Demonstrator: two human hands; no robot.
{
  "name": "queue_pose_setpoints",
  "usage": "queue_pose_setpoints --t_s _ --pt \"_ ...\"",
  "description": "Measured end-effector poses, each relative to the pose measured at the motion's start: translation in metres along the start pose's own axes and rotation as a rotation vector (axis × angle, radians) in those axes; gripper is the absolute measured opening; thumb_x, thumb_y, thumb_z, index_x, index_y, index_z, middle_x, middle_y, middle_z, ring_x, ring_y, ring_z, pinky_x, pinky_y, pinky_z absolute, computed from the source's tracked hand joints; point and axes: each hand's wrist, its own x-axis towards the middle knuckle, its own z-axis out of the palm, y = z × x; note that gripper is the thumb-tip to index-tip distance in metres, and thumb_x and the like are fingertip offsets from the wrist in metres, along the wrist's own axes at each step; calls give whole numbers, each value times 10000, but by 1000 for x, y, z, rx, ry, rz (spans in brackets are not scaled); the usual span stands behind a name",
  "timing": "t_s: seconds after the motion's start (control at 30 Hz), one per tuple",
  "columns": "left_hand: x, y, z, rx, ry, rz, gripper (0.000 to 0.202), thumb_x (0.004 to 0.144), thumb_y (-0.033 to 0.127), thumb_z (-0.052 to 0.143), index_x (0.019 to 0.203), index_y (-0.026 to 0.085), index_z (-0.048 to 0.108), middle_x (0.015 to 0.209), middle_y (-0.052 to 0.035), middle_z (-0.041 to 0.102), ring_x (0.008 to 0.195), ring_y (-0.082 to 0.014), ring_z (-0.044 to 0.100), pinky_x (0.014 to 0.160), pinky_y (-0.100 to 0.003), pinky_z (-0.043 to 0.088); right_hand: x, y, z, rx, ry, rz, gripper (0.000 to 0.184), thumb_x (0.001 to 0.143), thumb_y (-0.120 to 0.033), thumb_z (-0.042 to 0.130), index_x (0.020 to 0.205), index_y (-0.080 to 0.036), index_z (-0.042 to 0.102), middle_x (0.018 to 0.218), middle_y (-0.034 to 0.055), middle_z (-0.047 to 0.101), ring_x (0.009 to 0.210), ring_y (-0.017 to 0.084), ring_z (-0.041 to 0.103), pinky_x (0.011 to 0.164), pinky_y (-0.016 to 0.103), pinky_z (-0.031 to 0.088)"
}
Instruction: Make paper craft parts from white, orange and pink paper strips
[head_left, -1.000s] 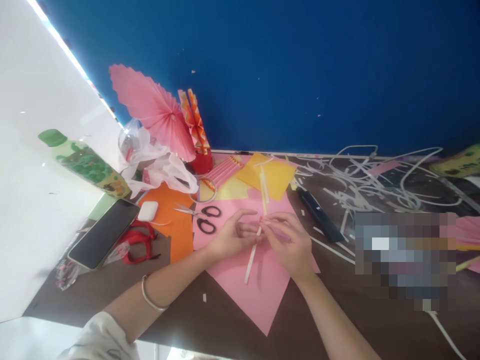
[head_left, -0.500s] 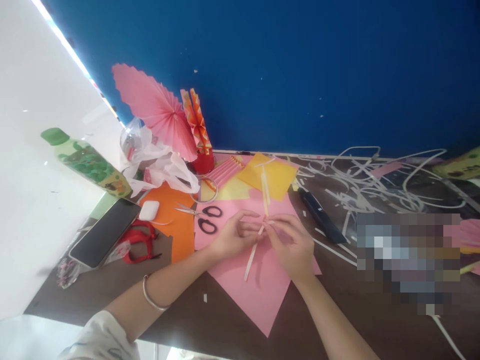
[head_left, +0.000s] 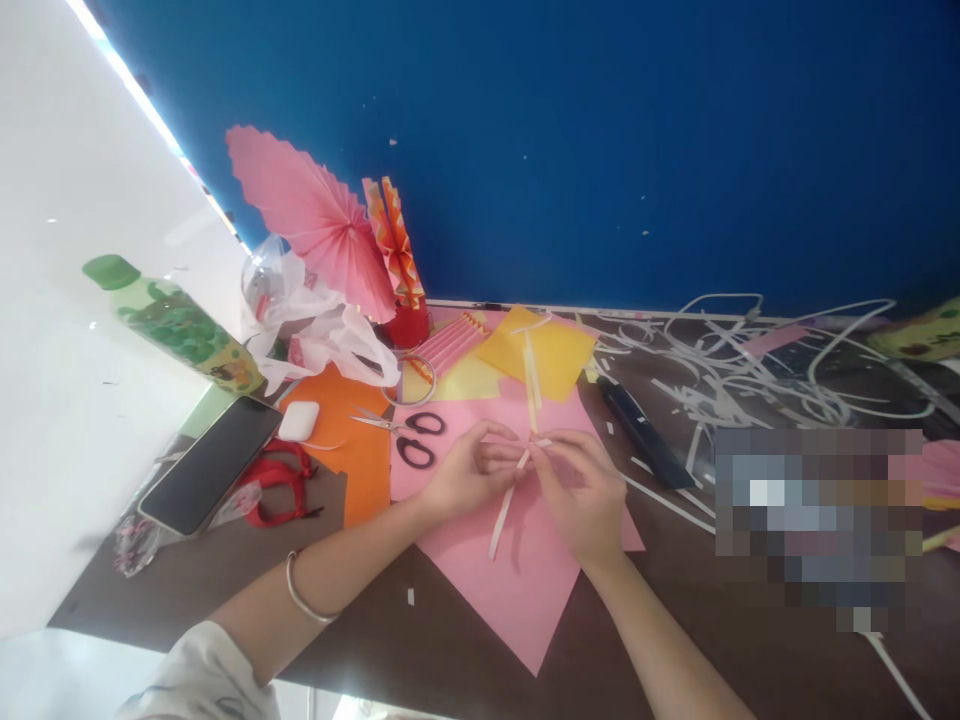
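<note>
Dark tabletop [head_left: 225, 560] under a blue wall [head_left: 600, 150], strewn with craft paper. Far left of frame: green-capped bottle [head_left: 169, 325], black phone [head_left: 210, 465] below it, white earbud case [head_left: 298, 420] just beside. Sliding right: small scissors [head_left: 409, 435] lying across the edge of the orange paper [head_left: 352, 450].

Centre frame: pinching the white strip [head_left: 504, 512] near its upper end with the left hand [head_left: 465, 475], fingertips closed on it. Meeting it from the right with the right hand [head_left: 589, 490], thumb and forefinger nipped on the same spot. Lower end trailing down-left over the pink sheet [head_left: 517, 590].

Looks like working the strip's tip between two pinches; peeling or folding, too small to tell. Calls for a light, steady hold before any pull. Far right: tangle of white offcuts [head_left: 750, 370].
</note>
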Motion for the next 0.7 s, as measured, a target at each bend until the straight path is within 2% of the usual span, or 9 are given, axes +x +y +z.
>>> queue_pose_setpoints --t_s 0.33,0.7 --pt "-1 0 -1 -10 -4 9 387 639 233 759 889 175 468 876 -70 680 830 -187 668 772 -299 495 0 -2 2 1 32 -22 86 760 -118 606 762 -199 636 793 29 626 760 162 614 707 318 516" --pt "0 -1 -2 -44 -19 29 362 656 240 749 861 171 459 886 -71 683 863 -180 660 793 -290 482 0 -1 4 -53 39 -79 105 771 -118 593 811 -203 640 784 31 629 751 165 612 698 322 511"
